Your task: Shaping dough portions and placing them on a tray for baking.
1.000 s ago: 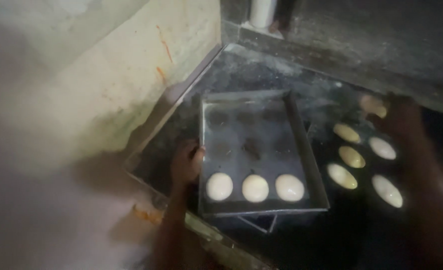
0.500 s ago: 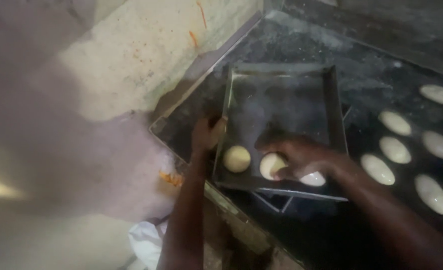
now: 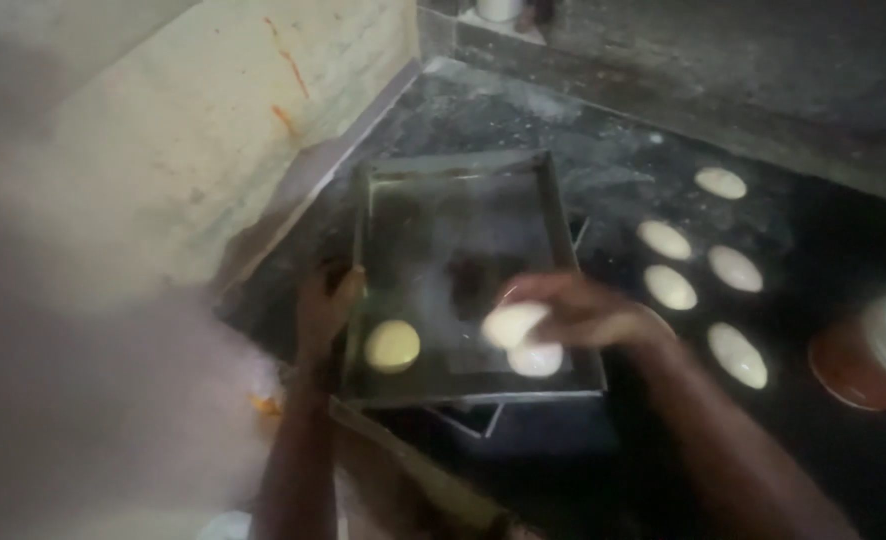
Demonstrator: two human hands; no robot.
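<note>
Since half a second ago the right hand (image 3: 588, 312) has lifted off the tray floor and now carries 1 pale dough piece (image 3: 513, 324) just above the near edge of the metal baking tray (image 3: 553, 215), its grip closed around the piece from behind. Under it a 2nd dough round (image 3: 536, 359) lies near the tray's front right corner, and a yellower round (image 3: 392, 346) sits toward the front left. The left hand (image 3: 325, 310) clamps the tray's left rim, fingers curled over the edge. What worries me is the tray itself: it looks perched over another dark frame (image 3: 483, 420) at the counter's edge, so a shove from either hand could tip or slide it, and the rounds would roll. The held piece is soft, so a tight pinch could dent it, and setting it down touching its neighbour could make the 2 stick together. Flour dust covers the dark counter (image 3: 603, 150), where 5 more flattened dough ovals (image 3: 670, 287) wait in loose rows to the right, well apart from the tray. At the far right stands a reddish-brown pot with a pale lid (image 3: 868, 355). On the left rises a stained, cream-coloured wall (image 3: 163, 140), and the room is dim.
</note>
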